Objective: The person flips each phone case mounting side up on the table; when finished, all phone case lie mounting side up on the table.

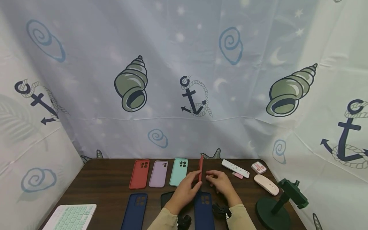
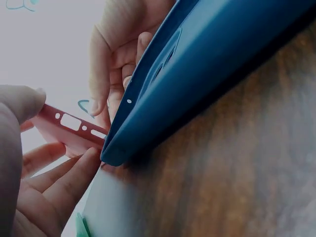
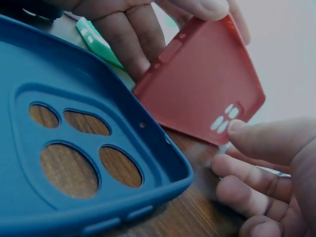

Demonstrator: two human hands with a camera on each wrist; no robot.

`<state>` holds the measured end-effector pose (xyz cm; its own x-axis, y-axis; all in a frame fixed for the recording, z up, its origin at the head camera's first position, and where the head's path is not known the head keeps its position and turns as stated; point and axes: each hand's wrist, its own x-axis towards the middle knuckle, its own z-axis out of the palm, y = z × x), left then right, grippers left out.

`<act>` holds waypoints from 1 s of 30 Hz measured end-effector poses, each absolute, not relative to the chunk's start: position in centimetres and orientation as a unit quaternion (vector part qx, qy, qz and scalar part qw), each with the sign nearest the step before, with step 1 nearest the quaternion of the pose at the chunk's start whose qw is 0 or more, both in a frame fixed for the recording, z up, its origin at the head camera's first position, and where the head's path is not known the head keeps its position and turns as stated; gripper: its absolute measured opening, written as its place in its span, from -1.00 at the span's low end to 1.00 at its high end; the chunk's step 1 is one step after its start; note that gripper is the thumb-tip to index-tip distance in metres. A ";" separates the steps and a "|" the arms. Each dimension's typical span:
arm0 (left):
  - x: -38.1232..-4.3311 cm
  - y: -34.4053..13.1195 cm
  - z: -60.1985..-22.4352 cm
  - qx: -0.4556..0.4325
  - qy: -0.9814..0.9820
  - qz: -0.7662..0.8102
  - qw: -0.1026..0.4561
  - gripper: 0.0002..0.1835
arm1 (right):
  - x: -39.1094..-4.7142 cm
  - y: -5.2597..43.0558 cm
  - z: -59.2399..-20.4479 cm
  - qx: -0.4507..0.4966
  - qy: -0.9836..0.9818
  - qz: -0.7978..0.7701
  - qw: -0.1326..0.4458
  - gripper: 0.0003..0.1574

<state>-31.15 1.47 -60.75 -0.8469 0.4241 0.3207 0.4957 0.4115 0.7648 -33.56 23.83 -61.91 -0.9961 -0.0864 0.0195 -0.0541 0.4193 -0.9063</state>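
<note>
My left hand (image 1: 184,190) grips a red phone case (image 1: 201,167) by its end, holding it on edge above the table. In the right wrist view the case's hollow inner side (image 3: 197,74) and camera holes show. My right hand (image 1: 222,184) is just right of the case, fingers loosely bent; a small gap shows in the head view. A dark blue phone case (image 1: 204,210) lies between the wrists, large in both wrist views. A black phone case (image 1: 166,198) is partly hidden by my left hand.
Behind lie a second red case (image 1: 139,174), a lilac case (image 1: 158,174) and a mint case (image 1: 179,172). Another blue case (image 1: 134,210) and a keyboard (image 1: 72,217) are left. Rightward are a white remote (image 1: 235,168), a mouse (image 1: 266,184) and a green stand (image 1: 273,213).
</note>
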 end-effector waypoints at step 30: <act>-31.3 1.1 -61.8 -0.178 -0.936 -0.236 0.189 -0.65 | -33.1 23.8 -61.7 -0.022 0.829 -0.559 0.016 -0.49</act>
